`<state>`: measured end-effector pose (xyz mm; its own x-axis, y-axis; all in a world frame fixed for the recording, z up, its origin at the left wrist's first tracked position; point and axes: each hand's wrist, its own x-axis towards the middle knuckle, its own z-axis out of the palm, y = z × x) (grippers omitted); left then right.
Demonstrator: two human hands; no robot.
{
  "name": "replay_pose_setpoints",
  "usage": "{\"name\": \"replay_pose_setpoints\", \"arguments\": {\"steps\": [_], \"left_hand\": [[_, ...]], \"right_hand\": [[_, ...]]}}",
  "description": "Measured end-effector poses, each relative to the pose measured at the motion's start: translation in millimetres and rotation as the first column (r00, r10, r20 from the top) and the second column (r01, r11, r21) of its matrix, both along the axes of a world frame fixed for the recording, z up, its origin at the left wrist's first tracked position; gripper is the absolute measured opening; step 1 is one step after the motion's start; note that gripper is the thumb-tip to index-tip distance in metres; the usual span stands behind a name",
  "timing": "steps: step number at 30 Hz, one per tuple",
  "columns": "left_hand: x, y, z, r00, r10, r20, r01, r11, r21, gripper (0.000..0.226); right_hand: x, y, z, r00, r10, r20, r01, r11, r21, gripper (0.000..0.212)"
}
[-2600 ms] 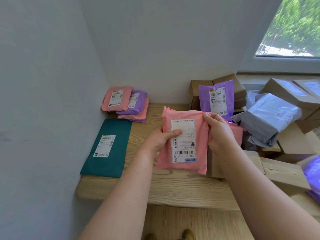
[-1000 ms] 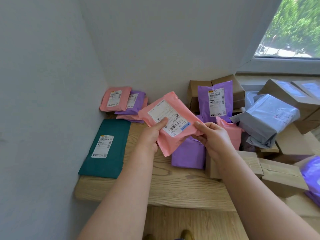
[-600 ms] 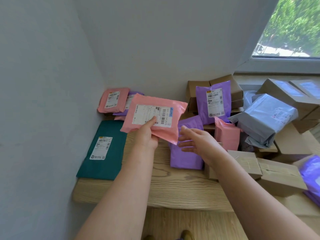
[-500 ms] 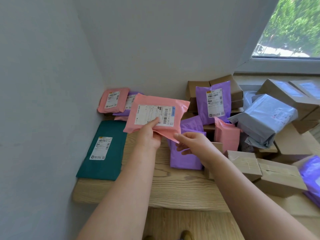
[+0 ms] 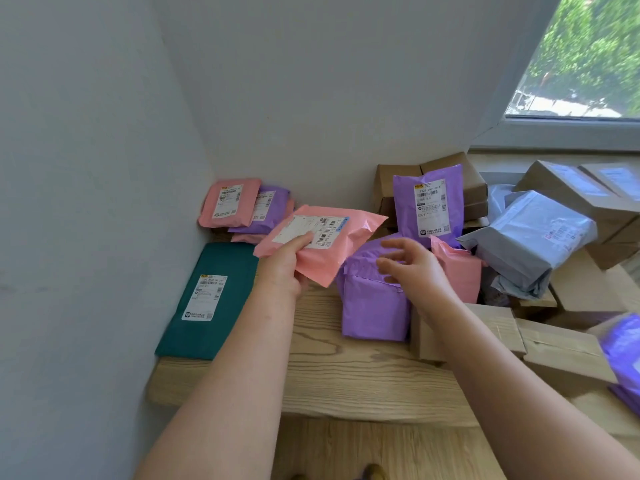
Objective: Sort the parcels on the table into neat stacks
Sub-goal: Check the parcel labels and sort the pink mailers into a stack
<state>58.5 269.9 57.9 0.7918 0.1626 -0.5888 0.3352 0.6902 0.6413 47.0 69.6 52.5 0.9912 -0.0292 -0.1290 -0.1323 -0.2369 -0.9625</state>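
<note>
My left hand (image 5: 285,263) grips a pink parcel (image 5: 341,245) by its near edge, thumb on the white label, and holds it flat in the air above the wooden table (image 5: 346,368). My right hand (image 5: 412,268) hovers with spread fingers over a purple parcel (image 5: 372,306) that lies on the table, and holds nothing. In the back left corner sits a small stack of pink and purple parcels (image 5: 230,204). A dark green parcel (image 5: 211,299) lies flat along the left wall.
An upright purple parcel (image 5: 431,202) leans on brown boxes (image 5: 398,183) at the back. A second pink parcel (image 5: 457,271), a grey-blue bag (image 5: 530,242) and several cardboard boxes (image 5: 561,351) crowd the right side. Walls close off the left and back.
The left hand turned the pink parcel label-up and carried it left and back toward the corner stack. The right hand let go of it and now hovers over the purple parcel.
</note>
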Motion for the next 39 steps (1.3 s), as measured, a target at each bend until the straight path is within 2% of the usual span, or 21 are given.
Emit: {"name": "replay_pose_setpoints", "arguments": {"steps": [3, 5, 6, 8, 10, 11, 13, 15, 17, 19, 21, 22, 24, 27, 29, 32, 35, 39], "left_hand": [[-2.5, 0.9, 9.5, 0.983, -0.182, -0.006, 0.182, 0.983, 0.036, 0.025], [-3.2, -1.3, 12.4, 0.954, -0.298, -0.022, 0.299, 0.951, 0.077, 0.02], [-2.5, -1.3, 11.6, 0.939, -0.341, -0.04, 0.343, 0.935, 0.092, 0.017], [-2.0, -0.7, 10.4, 0.917, -0.395, -0.056, 0.398, 0.914, 0.073, 0.011], [-1.0, 3.6, 8.6, 0.909, -0.415, -0.049, 0.415, 0.91, 0.006, 0.025], [-0.3, 5.9, 7.1, 0.907, -0.419, -0.045, 0.418, 0.908, -0.019, 0.038], [-1.2, 8.3, 6.4, 0.917, -0.39, -0.086, 0.392, 0.92, -0.001, 0.062], [-0.6, 7.6, 4.2, 0.951, -0.263, -0.16, 0.284, 0.951, 0.122, 0.067], [2.9, 3.7, 5.2, 0.987, -0.131, -0.094, 0.157, 0.915, 0.371, 0.062], [5.1, -3.8, 15.5, 0.971, -0.221, 0.085, 0.144, 0.837, 0.528, 0.052], [6.9, -11.5, 21.9, 0.925, -0.344, 0.159, 0.182, 0.77, 0.611, 0.038], [7.6, -13.5, 23.7, 0.92, -0.347, 0.183, 0.159, 0.758, 0.633, 0.033], [9.6, -14.5, 25.8, 0.923, -0.295, 0.246, 0.078, 0.771, 0.632, 0.023], [11.6, -14.8, 25.7, 0.935, -0.247, 0.254, 0.047, 0.798, 0.601, 0.009], [10.7, -16.8, 25.9, 0.939, -0.246, 0.239, 0.072, 0.823, 0.563, 0.012], [9.3, -18.4, 21.8, 0.954, -0.228, 0.194, 0.106, 0.863, 0.493, 0.016], [11.7, -15.9, 17.5, 0.979, -0.129, 0.16, 0.059, 0.924, 0.378, 0.016], [15.5, -16.2, 15.0, 0.986, -0.033, 0.163, 0.004, 0.985, 0.175, 0.039]], "right_hand": [[6.6, -9.5, 8.8, 0.994, 0.039, 0.104, -0.033, 0.998, -0.055, 0.068], [8.8, -10.2, 15.8, 0.98, 0.119, 0.162, -0.106, 0.991, -0.084, 0.077], [8.9, -9.4, 19.9, 0.969, 0.162, 0.185, -0.141, 0.983, -0.12, 0.073], [8.3, -8.2, 27.2, 0.944, 0.239, 0.227, -0.19, 0.958, -0.215, 0.051], [7.6, -7.2, 30.1, 0.941, 0.252, 0.225, -0.199, 0.952, -0.232, 0.029], [8.2, -7.3, 30.4, 0.951, 0.227, 0.208, -0.188, 0.963, -0.195, 0.022], [10.5, -8.0, 28.9, 0.976, 0.13, 0.172, -0.128, 0.991, -0.025, 0.013], [13.7, -9.9, 28.5, 0.992, -0.008, 0.128, -0.012, 0.989, 0.15, 0.01], [16.5, -12.1, 28.0, 0.993, -0.086, 0.086, 0.066, 0.974, 0.216, 0.011], [17.5, -12.0, 27.3, 0.995, -0.084, 0.059, 0.068, 0.97, 0.234, 0.011], [17.3, -9.8, 25.6, 0.998, -0.055, 0.034, 0.046, 0.974, 0.223, 0.008], [16.3, -8.5, 25.4, 0.999, -0.038, 0.024, 0.032, 0.977, 0.21, 0.006], [16.1, -6.8, 23.6, 1.0, -0.007, 0.005, 0.006, 0.982, 0.186, 0.008], [15.0, -7.2, 19.8, 1.0, -0.02, -0.003, 0.02, 0.982, 0.19, 0.028], [15.0, -9.1, 18.0, 0.996, -0.086, 0.036, 0.078, 0.979, 0.186, 0.035], [14.3, -10.4, 20.8, 0.98, -0.195, -0.031, 0.197, 0.952, 0.236, 0.025], [13.6, -10.0, 22.5, 0.976, -0.175, -0.13, 0.211, 0.909, 0.36, 0.014], [12.2, -5.4, 19.0, 0.982, -0.116, -0.152, 0.17, 0.893, 0.417, 0.021]]}}
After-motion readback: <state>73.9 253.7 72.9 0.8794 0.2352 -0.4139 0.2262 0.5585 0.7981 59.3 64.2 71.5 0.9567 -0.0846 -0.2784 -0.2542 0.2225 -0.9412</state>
